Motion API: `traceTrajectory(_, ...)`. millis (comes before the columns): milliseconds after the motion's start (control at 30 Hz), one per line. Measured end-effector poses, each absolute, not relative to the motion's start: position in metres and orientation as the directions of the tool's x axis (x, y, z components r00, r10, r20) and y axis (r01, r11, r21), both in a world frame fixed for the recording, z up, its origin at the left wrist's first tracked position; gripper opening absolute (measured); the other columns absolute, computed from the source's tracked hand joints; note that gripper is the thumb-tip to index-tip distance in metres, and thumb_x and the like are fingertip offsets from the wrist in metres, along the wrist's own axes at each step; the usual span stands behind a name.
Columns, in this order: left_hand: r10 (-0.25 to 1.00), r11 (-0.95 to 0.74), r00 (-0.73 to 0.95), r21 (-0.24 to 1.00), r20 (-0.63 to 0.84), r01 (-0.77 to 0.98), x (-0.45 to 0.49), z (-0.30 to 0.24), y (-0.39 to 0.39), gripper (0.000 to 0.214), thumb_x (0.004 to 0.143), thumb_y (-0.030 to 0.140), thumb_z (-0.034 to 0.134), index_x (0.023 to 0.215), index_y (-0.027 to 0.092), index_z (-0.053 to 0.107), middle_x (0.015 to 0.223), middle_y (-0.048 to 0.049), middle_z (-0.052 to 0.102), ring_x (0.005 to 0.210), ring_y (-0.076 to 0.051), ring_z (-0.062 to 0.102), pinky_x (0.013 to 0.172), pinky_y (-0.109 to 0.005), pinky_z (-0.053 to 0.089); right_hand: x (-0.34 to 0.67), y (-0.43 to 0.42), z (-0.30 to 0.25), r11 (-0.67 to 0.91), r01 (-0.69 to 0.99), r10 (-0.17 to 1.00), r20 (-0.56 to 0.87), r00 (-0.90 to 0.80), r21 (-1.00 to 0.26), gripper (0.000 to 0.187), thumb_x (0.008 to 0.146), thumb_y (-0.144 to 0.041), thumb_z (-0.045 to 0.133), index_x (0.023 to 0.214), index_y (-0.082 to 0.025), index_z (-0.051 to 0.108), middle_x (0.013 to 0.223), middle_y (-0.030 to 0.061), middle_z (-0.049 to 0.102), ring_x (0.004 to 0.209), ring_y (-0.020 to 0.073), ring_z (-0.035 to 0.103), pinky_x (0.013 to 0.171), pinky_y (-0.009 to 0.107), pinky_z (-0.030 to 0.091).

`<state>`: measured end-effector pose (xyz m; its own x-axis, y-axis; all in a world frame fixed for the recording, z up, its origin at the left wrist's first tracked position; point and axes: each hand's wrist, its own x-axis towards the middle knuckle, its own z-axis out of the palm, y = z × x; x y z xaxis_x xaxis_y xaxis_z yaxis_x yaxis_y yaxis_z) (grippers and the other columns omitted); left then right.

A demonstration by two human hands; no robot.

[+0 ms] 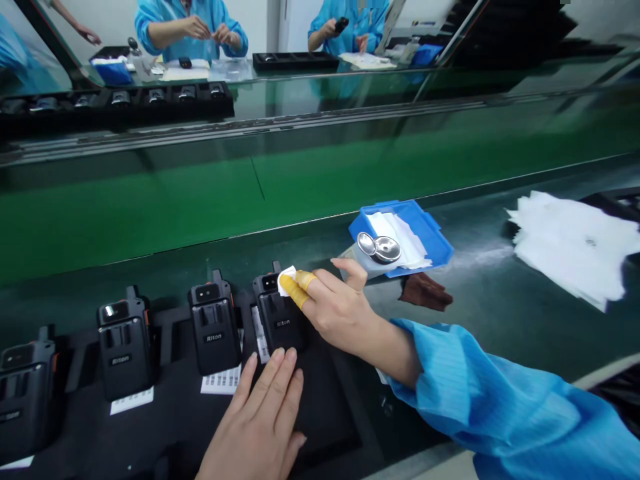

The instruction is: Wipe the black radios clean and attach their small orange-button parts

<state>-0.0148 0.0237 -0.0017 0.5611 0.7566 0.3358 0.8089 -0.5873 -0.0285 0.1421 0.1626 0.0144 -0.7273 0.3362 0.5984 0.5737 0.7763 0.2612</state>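
My right hand (337, 303), with yellow finger cots on two fingers, presses a small white wipe (286, 280) against the upper part of a black two-way radio (281, 320) marked "Riton". My left hand (265, 413) is stretched out flat, its fingertips at the lower end of that radio. Just left of it lies a second radio (214, 327), then a third radio (123, 343) and a partly cut-off radio (27, 393). All lie in a black foam tray (330, 413), with white barcode labels (221, 381) beside or under them.
Behind my right hand stands a blue bin (436, 245) of white wipes, with a metal-lidded bottle (383, 249) before it. A brown cloth (426, 291) and a stack of white sheets (575, 247) lie rightward. Beyond the green conveyor partition (200, 200), people in blue work.
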Motion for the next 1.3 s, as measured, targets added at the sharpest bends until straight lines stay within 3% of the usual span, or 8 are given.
traceTrajectory(233,0.751,-0.597,0.570,-0.025,0.334,0.801,-0.015,-0.001,0.024,0.036,0.094,0.029,0.036,0.116,0.013,0.060,0.126,-0.0078,0.061,0.119,-0.021,0.050,0.112,-0.037,0.014,0.158,0.169,0.018,0.726,0.630,0.401,0.576,-0.712,0.274,0.032,0.086,-0.006,0.048,0.062,-0.020,0.064,0.066,-0.0010,0.060,0.070,0.0125,0.047,0.094,0.037,0.019)
traceTrajectory(500,0.787,-0.571,0.543,0.015,0.294,0.821,-0.014,-0.002,0.020,0.038,0.095,0.032,0.034,0.120,0.013,0.057,0.130,-0.0081,0.058,0.123,-0.021,0.048,0.113,-0.037,0.014,0.147,0.172,0.021,0.806,0.515,0.276,0.585,-0.763,0.292,0.022,0.088,-0.012,0.050,0.081,-0.022,0.068,0.076,-0.0020,0.062,0.072,0.0123,0.046,0.095,0.038,0.020)
traceTrajectory(633,0.817,-0.540,0.513,0.038,0.262,0.841,-0.011,-0.001,0.016,0.039,0.095,0.030,0.033,0.122,0.014,0.056,0.134,-0.0075,0.055,0.126,-0.020,0.046,0.113,-0.038,0.013,0.156,0.166,0.019,0.744,0.603,0.355,0.593,-0.722,0.289,0.026,0.088,-0.011,0.049,0.070,-0.020,0.066,0.071,-0.0013,0.062,0.071,0.0122,0.046,0.094,0.038,0.020)
traceTrajectory(700,0.821,-0.533,0.506,0.039,0.264,0.845,-0.010,0.000,0.015,0.038,0.095,0.029,0.033,0.122,0.013,0.056,0.134,-0.0078,0.055,0.126,-0.020,0.046,0.113,-0.039,0.013,0.161,0.154,0.018,0.758,0.599,0.371,0.584,-0.722,0.258,0.023,0.088,-0.012,0.050,0.074,-0.020,0.067,0.073,-0.0016,0.063,0.072,0.0116,0.047,0.094,0.037,0.021)
traceTrajectory(800,0.825,-0.524,0.497,0.035,0.267,0.851,-0.009,0.000,0.015,0.038,0.095,0.029,0.033,0.120,0.013,0.056,0.132,-0.0084,0.057,0.125,-0.021,0.047,0.113,-0.040,0.017,0.158,0.132,0.016,0.835,0.511,0.340,0.541,-0.769,0.202,0.023,0.089,-0.014,0.048,0.087,-0.022,0.069,0.078,-0.0021,0.065,0.074,0.0115,0.050,0.093,0.037,0.024)
traceTrajectory(900,0.829,-0.514,0.487,0.031,0.276,0.857,-0.008,-0.001,0.014,0.038,0.095,0.029,0.033,0.120,0.013,0.056,0.128,-0.0086,0.060,0.124,-0.021,0.049,0.111,-0.040,0.023,0.151,0.119,0.012,0.866,0.455,0.298,0.519,-0.801,0.205,0.028,0.088,-0.011,0.044,0.083,-0.022,0.070,0.078,-0.0018,0.065,0.074,0.0126,0.050,0.093,0.037,0.025)
traceTrajectory(1167,0.838,-0.514,0.490,0.045,0.240,0.857,-0.008,-0.004,0.012,0.041,0.093,0.036,0.039,0.123,0.012,0.054,0.138,-0.0105,0.051,0.130,-0.022,0.042,0.110,-0.041,0.029,0.160,0.120,0.010,0.809,0.521,0.334,0.518,-0.788,0.271,0.024,0.087,-0.010,0.047,0.079,-0.019,0.068,0.073,-0.0005,0.062,0.074,0.0135,0.048,0.093,0.038,0.023)
traceTrajectory(1300,0.843,-0.508,0.486,0.048,0.230,0.860,-0.008,-0.005,0.010,0.041,0.092,0.034,0.041,0.125,0.011,0.053,0.134,-0.0120,0.054,0.130,-0.023,0.043,0.109,-0.042,0.031,0.153,0.116,0.008,0.823,0.506,0.316,0.531,-0.786,0.258,0.023,0.086,-0.012,0.048,0.077,-0.020,0.068,0.076,-0.0011,0.062,0.076,0.0132,0.048,0.093,0.038,0.023)
